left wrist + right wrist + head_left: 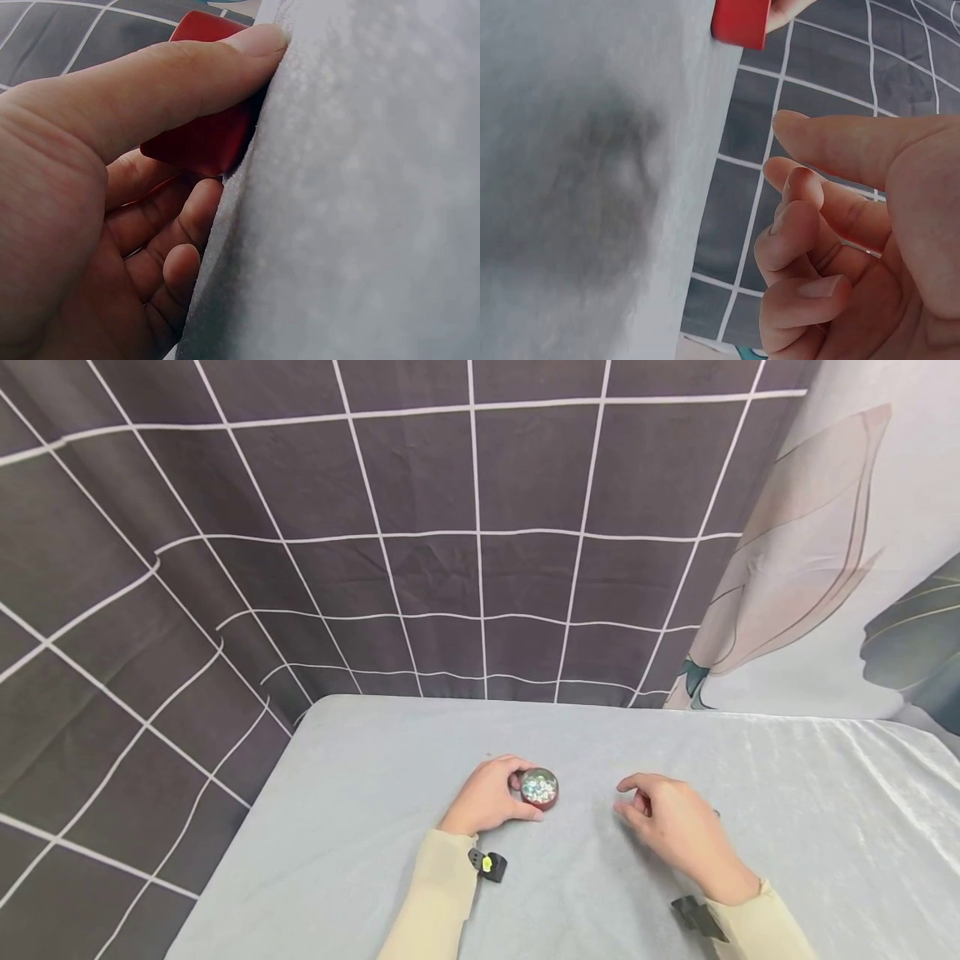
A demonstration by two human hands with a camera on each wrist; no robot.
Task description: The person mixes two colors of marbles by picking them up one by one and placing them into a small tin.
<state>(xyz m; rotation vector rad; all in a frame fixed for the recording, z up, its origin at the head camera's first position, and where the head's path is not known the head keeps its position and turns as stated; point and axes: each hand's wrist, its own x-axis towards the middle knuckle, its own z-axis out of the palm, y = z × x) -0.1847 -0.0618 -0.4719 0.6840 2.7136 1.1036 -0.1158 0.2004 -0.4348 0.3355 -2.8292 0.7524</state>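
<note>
A small round red case with a shiny, silver-patterned top sits on the cloth-covered table, left of my right hand. My left hand grips it from the left, thumb along the near side and index finger around the far side. In the left wrist view the red side of the case shows behind the thumb, whose tip is right at the cloth. My right hand hovers over the cloth to the right, apart from the case, with its fingers loosely curled around nothing. The right wrist view shows the red case beyond the fingertips.
A pale grey-blue velvety cloth covers the table, with creases at the right. Dark curtains with a white grid hang behind and at the left. A white curtain with a leaf print hangs at the back right.
</note>
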